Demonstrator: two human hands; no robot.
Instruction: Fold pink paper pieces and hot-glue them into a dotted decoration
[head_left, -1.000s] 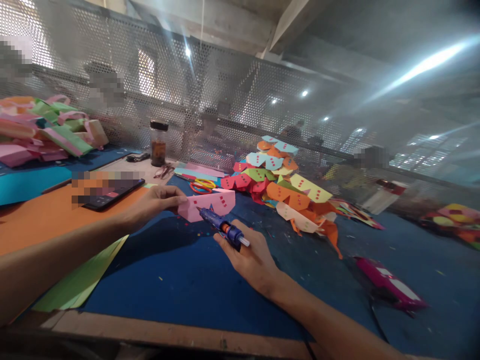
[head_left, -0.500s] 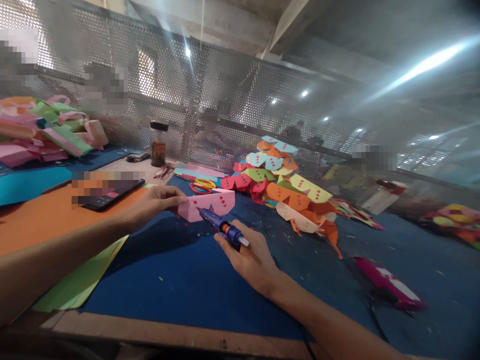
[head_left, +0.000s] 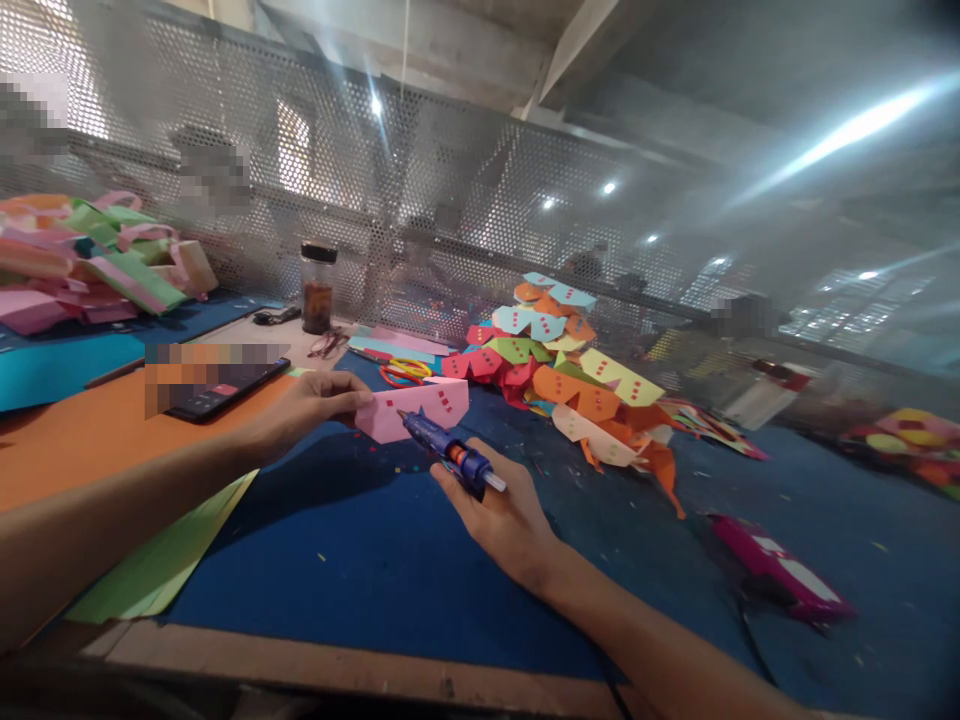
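Note:
My left hand pinches the left end of a folded pink paper piece with small red squares, holding it just above the blue table cover. My right hand is wrapped round a blue glue gun. The gun's nozzle touches the lower front face of the pink piece. A clear glue stick pokes out of the gun's back end.
A heap of folded coloured paper pieces lies behind. Scissors with red and yellow handles, a jar and a phone sit at the left on orange paper. A magenta piece lies at the right. Perforated metal screen behind.
The glue gun has shifted slightly right and up along the pink piece's front. My left hand holds the piece as before.

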